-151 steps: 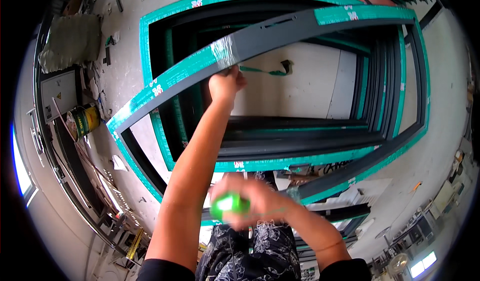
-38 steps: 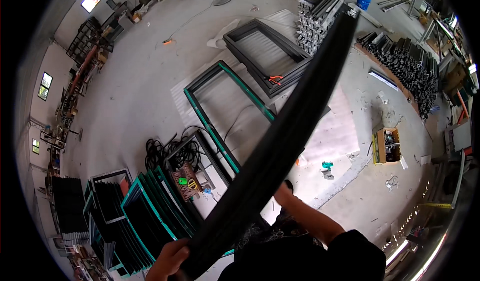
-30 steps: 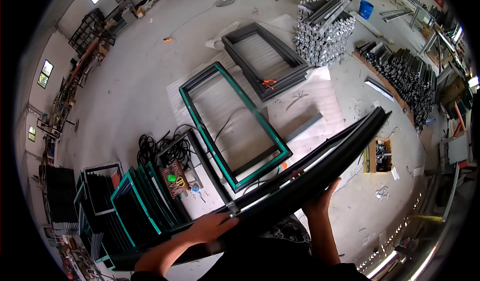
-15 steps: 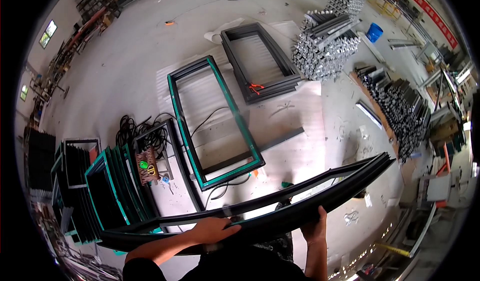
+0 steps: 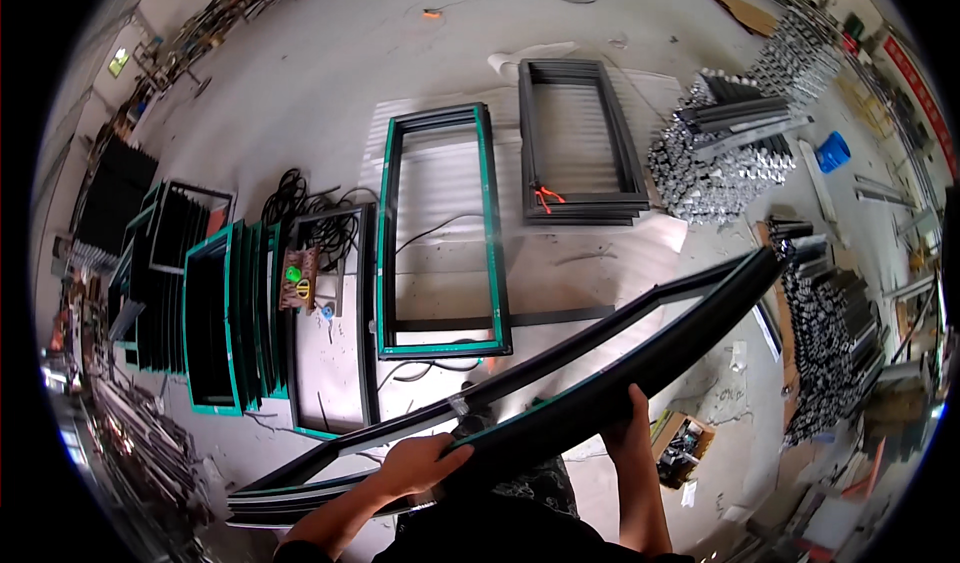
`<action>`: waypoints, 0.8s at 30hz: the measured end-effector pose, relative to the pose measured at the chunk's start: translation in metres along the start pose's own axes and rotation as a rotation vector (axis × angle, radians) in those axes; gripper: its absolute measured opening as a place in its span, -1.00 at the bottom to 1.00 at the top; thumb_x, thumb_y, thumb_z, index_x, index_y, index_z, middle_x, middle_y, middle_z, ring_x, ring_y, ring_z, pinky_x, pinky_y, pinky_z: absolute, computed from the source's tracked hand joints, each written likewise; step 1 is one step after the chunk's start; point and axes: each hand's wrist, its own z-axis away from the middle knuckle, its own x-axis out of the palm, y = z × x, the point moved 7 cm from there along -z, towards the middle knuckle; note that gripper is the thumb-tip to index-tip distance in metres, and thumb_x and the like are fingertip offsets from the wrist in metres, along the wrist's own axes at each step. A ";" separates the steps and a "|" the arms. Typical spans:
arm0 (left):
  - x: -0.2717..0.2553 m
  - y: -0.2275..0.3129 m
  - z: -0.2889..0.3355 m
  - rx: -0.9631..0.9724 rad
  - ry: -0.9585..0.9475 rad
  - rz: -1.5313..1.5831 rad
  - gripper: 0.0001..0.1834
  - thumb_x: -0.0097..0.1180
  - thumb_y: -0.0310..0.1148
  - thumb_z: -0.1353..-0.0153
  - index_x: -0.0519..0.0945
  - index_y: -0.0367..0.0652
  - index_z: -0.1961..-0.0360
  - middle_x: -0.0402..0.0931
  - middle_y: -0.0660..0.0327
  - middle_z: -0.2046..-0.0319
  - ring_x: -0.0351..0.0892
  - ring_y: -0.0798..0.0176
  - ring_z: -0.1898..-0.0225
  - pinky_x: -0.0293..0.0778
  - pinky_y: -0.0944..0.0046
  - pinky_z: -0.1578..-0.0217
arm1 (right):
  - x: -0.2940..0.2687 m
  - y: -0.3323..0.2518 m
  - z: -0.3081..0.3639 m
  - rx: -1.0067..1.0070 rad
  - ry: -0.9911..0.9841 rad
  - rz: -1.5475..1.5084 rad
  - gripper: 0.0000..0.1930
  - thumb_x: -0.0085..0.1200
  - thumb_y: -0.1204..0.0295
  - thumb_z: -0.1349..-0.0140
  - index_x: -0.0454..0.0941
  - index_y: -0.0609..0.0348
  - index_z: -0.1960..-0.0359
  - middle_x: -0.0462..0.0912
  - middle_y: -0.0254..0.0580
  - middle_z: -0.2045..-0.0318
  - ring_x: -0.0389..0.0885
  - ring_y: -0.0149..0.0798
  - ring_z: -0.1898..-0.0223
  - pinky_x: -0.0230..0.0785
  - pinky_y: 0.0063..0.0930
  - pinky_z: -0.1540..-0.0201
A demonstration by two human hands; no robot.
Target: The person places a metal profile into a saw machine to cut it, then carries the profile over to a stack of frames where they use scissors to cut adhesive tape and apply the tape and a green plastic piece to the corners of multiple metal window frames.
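I carry a long black rectangular window or door frame [image 5: 600, 388] in front of my body. It runs tilted from the lower left up to the right. My left hand [image 5: 415, 463] is closed over its near side, fingers on the top. Farther right, my right hand [image 5: 628, 428] grips the same side from below, thumb up against the outer face. Just beyond lies a black frame with green edging [image 5: 491, 223] on the floor. To its left lies another dark frame [image 5: 368, 313], partly covered by the one I hold.
Several green-edged frames [image 5: 235, 313] stand packed at the left. Dark grey frames [image 5: 590, 211] are stacked farther off, with an orange-handled tool [image 5: 545, 199] on a corner. Metal profiles [image 5: 715, 168] are piled at the right. A cardboard box [image 5: 684, 448] of small parts sits near my right arm.
The held frame has tilted more, its right end higher and its left end lower. My view has turned, and the cardboard box now shows. Both hands keep their grip.
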 end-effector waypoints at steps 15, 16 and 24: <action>-0.041 -0.102 -0.019 0.008 0.412 0.787 -0.43 -0.29 0.13 -0.38 0.54 -0.16 0.22 0.57 -0.14 0.40 0.56 -0.27 0.27 0.45 -0.04 0.27 | 0.256 0.010 -0.138 0.188 -0.308 0.384 -0.58 0.07 0.26 -0.13 0.48 0.18 0.00 0.62 -0.20 0.10 0.57 -0.14 0.02 0.38 -0.26 -0.11; -0.003 -0.128 -0.017 -0.057 0.444 0.747 -0.43 -0.31 0.12 -0.39 0.55 -0.16 0.23 0.56 -0.15 0.40 0.55 -0.28 0.27 0.44 -0.06 0.26 | 0.270 0.011 -0.148 0.178 -0.322 0.399 -0.58 0.05 0.26 -0.13 0.48 0.19 -0.01 0.61 -0.18 0.10 0.56 -0.13 0.01 0.37 -0.25 -0.11; 0.025 -0.168 -0.056 -0.795 0.652 0.783 -0.21 -0.54 0.17 -0.39 0.69 -0.13 0.44 0.59 -0.15 0.44 0.55 -0.29 0.26 0.40 -0.18 0.25 | 0.378 0.037 -0.260 0.289 -0.396 0.672 -0.70 0.11 0.30 -0.12 0.52 0.13 0.13 0.63 -0.29 0.27 0.62 -0.27 0.25 0.45 -0.31 0.26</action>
